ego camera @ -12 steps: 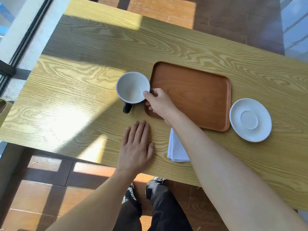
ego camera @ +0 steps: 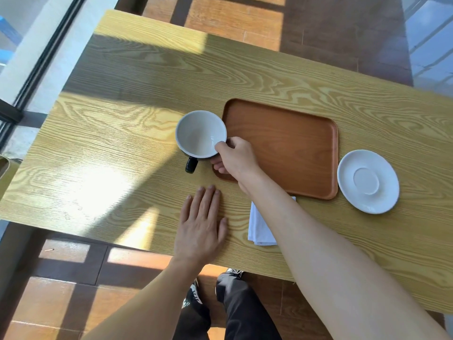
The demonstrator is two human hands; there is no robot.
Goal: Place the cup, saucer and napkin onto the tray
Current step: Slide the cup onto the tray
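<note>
Hiding beneath right forearm (ego camera: pixel 306 241): half the napkin (ego camera: pixel 257 227).

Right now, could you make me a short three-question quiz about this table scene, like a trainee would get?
1. True or false: the saucer already sits on the tray.
2. Which hand grips the cup at its rim? A) left hand B) right hand C) both
3. Fill in: the folded white napkin lies on the table, partly hidden under the person's right ____.

Key:
1. False; it rests on the table, to the right of the tray.
2. B; the left hand lies flat on the table.
3. Forearm.
</note>
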